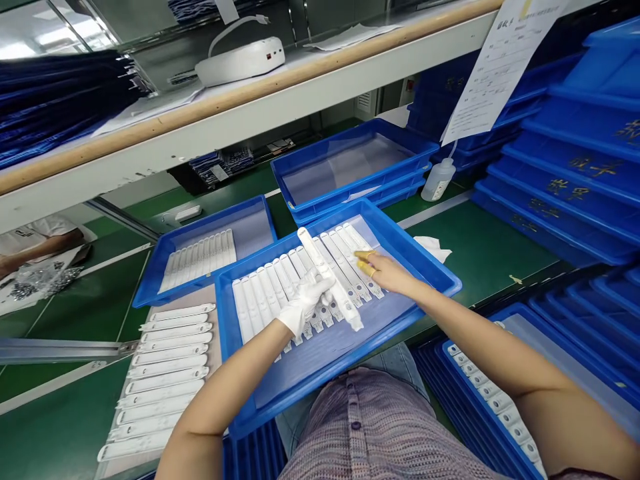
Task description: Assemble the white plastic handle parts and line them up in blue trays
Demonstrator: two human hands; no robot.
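Observation:
My left hand (303, 301), in a white glove, is shut around a long white plastic strip (327, 277) held tilted above the others. Several similar strips (265, 307) lie side by side in a blue plastic tray (350, 355), on a clear film lining. My right hand (385, 273), with yellow finger cots on two fingers, rests on the strips near the tray's right side and holds nothing. The tray's near corner sits close to my body.
Another blue tray (200, 257) with white strips lies left, and white strips (160, 380) lie in a row at lower left. Stacked blue trays (565, 167) fill the right. A shelf (200, 127) runs overhead. A co-worker's arm (40, 247) shows at far left.

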